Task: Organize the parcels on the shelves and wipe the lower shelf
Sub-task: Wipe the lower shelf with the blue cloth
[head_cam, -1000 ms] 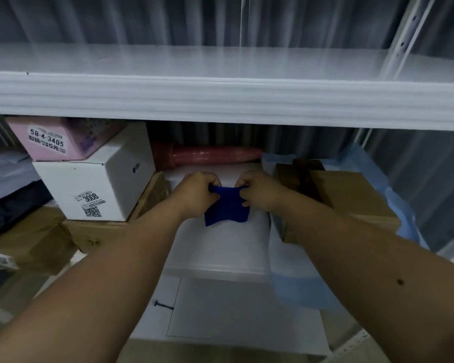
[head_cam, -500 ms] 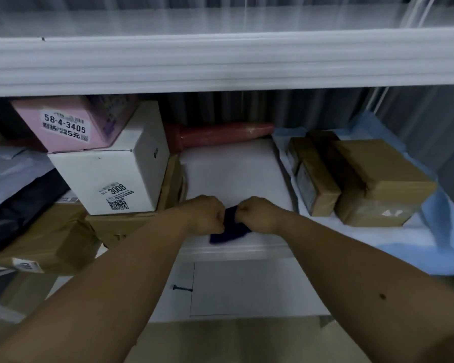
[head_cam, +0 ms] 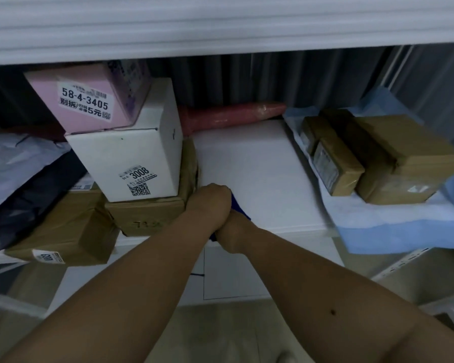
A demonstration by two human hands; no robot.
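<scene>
At the front edge of the lower shelf (head_cam: 260, 158) both hands meet, close together, around a dark blue cloth (head_cam: 237, 209). The left hand (head_cam: 210, 203) is a closed fist on top, with its fingers curled down over the cloth. The right hand (head_cam: 232, 233) lies just under it and toward five o'clock; its fingers are hidden, so I cannot tell how they lie, though the cloth shows on both sides of it. Only a small blue strip of the cloth is visible between the hands, touching the white shelf surface. At nine o'clock from the hands stands a white box (head_cam: 131, 158) with the label 3008, and a pink box (head_cam: 89, 98) rests on it, tilted. The white box sits on a brown carton (head_cam: 144, 213), and another brown carton (head_cam: 63, 231) lies further toward eight o'clock. At twelve o'clock, at the back of the shelf, lies a long red package (head_cam: 233, 115). At two o'clock two brown parcels (head_cam: 393, 163) rest on a blue sheet (head_cam: 393, 229), touching each other.
</scene>
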